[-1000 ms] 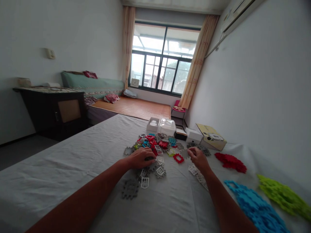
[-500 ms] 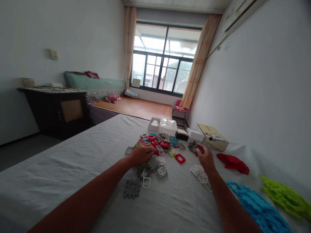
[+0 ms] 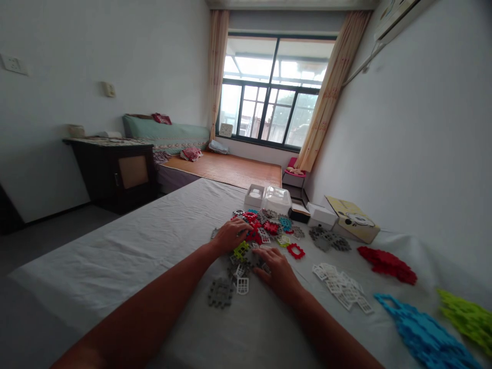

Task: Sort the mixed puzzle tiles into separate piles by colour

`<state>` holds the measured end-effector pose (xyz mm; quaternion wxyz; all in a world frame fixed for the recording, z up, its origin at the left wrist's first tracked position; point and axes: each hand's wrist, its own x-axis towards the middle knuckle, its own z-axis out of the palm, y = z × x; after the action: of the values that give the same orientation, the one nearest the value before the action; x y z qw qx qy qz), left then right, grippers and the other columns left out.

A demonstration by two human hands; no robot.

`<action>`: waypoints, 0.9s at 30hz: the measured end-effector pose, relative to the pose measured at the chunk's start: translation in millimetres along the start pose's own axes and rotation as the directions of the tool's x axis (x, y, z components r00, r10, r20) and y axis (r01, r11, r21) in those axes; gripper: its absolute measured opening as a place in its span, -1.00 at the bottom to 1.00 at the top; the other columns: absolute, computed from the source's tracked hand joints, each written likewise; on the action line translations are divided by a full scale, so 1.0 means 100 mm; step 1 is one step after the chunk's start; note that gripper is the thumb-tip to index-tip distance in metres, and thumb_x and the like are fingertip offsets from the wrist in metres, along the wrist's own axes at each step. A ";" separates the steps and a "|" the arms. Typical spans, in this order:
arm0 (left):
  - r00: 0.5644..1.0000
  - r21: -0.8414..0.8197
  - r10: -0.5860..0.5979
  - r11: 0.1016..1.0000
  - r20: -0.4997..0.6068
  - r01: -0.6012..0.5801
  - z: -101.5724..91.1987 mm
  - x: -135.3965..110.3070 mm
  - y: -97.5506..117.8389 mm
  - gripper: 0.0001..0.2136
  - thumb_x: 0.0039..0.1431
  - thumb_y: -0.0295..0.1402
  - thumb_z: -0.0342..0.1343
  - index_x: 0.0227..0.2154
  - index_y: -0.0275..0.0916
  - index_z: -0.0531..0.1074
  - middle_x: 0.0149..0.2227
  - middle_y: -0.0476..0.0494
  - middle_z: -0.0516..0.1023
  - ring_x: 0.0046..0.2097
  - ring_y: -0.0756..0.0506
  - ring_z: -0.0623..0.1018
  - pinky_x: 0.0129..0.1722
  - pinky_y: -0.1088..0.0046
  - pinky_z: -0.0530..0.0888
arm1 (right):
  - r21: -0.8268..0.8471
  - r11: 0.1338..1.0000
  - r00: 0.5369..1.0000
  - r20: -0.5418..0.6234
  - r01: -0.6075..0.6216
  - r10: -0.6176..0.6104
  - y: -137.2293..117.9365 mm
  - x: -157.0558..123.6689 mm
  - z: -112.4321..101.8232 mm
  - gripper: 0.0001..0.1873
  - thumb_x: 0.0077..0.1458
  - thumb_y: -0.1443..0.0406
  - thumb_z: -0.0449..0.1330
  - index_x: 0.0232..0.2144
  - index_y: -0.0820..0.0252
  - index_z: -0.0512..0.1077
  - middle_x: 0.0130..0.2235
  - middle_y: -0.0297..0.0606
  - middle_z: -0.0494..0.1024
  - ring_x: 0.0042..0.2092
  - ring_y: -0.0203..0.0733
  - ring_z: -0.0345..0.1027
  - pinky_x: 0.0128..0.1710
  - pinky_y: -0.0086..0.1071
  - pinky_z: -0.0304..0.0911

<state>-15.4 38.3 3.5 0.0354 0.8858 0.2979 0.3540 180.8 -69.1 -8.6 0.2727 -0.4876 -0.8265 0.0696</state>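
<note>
Over the left part of a mixed pile of interlocking plastic pieces, my left hand [image 3: 229, 237] rests with fingers loosely stretched toward some red pieces [image 3: 254, 233]. Just below its fingers lies a lime-green piece [image 3: 242, 249]. My right hand [image 3: 280, 270] is at the near right side of the pile, thumb and fingers apart over grey pieces; what lies under its fingertips is partly hidden. A white window-shaped piece [image 3: 242, 285] and a grey notched square [image 3: 220, 293] lie at the near end of the pile. A red frame [image 3: 295, 250] sits just beyond my right hand.
To the right are groups of white window pieces [image 3: 342, 287], grey pieces [image 3: 328, 239], red pieces [image 3: 387, 264], blue pieces [image 3: 426, 328] and lime-green pieces [image 3: 467, 312]. Behind stand a clear plastic container [image 3: 277, 199], small boxes and a yellow box [image 3: 352, 219]. A grey-white cloth [image 3: 154, 241] covers the table.
My right hand has left the grey group at the right and come back left to the pile. The lime-green piece now shows below my left hand, which stays at the pile. The view has turned slightly left.
</note>
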 end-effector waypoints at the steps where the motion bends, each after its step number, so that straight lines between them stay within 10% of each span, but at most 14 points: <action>1: 1.000 -0.001 0.005 1.000 0.006 -0.005 0.00 0.00 0.00 -0.77 0.19 -0.42 -0.04 -0.19 -0.18 0.49 -0.21 -0.10 0.55 -0.11 -0.08 0.47 0.00 0.34 0.36 | -0.006 1.000 1.000 -0.009 0.002 -0.002 0.00 0.00 -0.02 -0.55 0.03 0.27 0.17 0.02 0.10 0.35 0.01 -0.21 0.46 0.04 -0.04 0.24 0.04 -0.18 0.18; 11: 0.998 -0.015 0.042 0.999 0.035 -0.041 0.04 -0.02 -0.07 -0.77 0.16 -0.45 -0.03 -0.21 -0.16 0.49 -0.21 -0.10 0.54 -0.12 -0.07 0.47 -0.03 0.35 0.37 | 0.003 0.985 0.958 -0.232 -0.174 0.170 0.27 0.01 -0.15 -0.67 0.20 0.24 -0.08 -0.21 0.20 0.45 -0.29 -0.14 0.56 -0.24 -0.15 0.43 -0.20 -0.33 0.28; 17: 0.999 0.000 0.031 1.000 0.022 -0.031 0.05 -0.02 -0.09 -0.78 0.17 -0.44 -0.04 -0.23 -0.14 0.49 -0.22 -0.09 0.54 -0.13 -0.07 0.47 -0.02 0.34 0.36 | 0.306 0.904 0.877 -0.287 -0.298 0.387 0.81 -0.04 -0.41 -0.64 0.07 0.08 0.06 -0.26 0.21 0.45 -0.36 -0.20 0.56 -0.37 -0.19 0.42 -0.36 -0.38 0.30; 23: 0.998 -0.016 0.039 0.999 0.044 -0.038 0.03 -0.02 -0.11 -0.77 0.16 -0.45 -0.04 -0.22 -0.13 0.49 -0.24 -0.08 0.54 -0.14 -0.07 0.46 -0.03 0.35 0.36 | 0.635 0.611 0.693 -0.161 -0.473 0.703 1.37 -0.21 -0.60 -0.67 -0.22 0.11 0.26 -0.43 0.24 0.42 -0.60 -0.39 0.42 -0.60 -0.33 0.28 -0.60 -0.45 0.25; 27: 0.999 -0.022 0.037 0.999 0.039 -0.037 0.02 -0.01 -0.09 -0.78 0.15 -0.45 -0.03 -0.23 -0.14 0.49 -0.25 -0.08 0.54 -0.15 -0.07 0.47 -0.02 0.35 0.36 | 0.662 0.571 0.566 -0.259 -0.485 0.782 1.67 -0.30 -0.73 -0.67 -0.22 0.11 0.23 -0.43 0.23 0.38 -0.55 -0.34 0.44 -0.54 -0.28 0.36 -0.52 -0.39 0.36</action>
<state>-19.9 45.7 -1.1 0.0441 0.8976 0.2770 0.3401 358.4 -19.1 -22.0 0.5624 -0.6671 -0.4193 0.2508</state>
